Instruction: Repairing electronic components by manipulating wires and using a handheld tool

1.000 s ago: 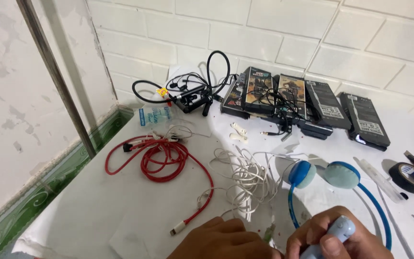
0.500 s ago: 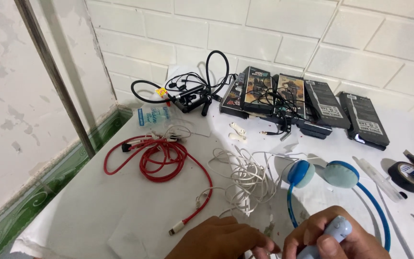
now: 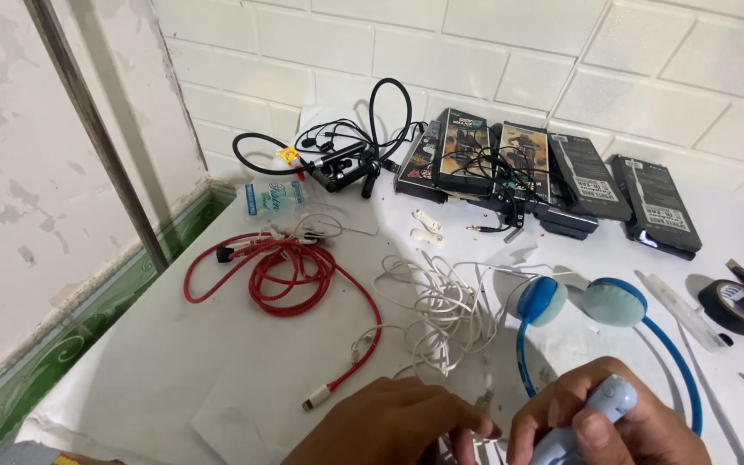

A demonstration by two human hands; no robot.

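Our counter (image 3: 174,362) carries the clutter: past our fingers lie the blue headphones (image 3: 596,310), then a red cable (image 3: 290,271) off to the left, and a white tangle (image 3: 441,310) just ahead. Since a second ago little has shifted; our hands have edged slightly closer together, so the work looks ongoing. Our right hand (image 3: 613,426) is clenched around a pale blue device (image 3: 600,409). Our left hand (image 3: 389,426) curls fingers down beside it, possibly pinching a thin white wire, though we cannot tell.
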